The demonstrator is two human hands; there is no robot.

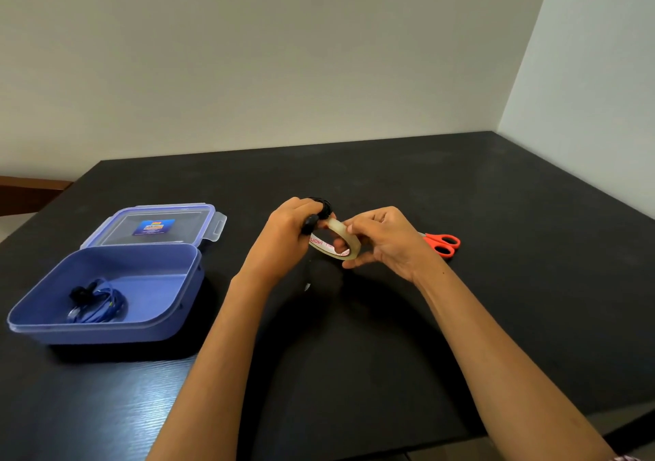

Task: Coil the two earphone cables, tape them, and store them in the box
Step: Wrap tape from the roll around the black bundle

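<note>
My left hand (283, 235) is closed around a coiled black earphone cable (320, 210), which pokes out above my fingers over the middle of the table. Right beside it, my right hand (384, 239) grips a roll of clear tape (342, 239), fingers on its rim and touching the left hand. A blue open box (141, 322) stands at the left. Inside it lies a coiled blue earphone cable (97, 304).
The box's clear hinged lid (159, 224) lies flat behind the box. Red-handled scissors (441, 244) rest on the black table (496, 301) just right of my right hand. Walls close the table off at the back and right.
</note>
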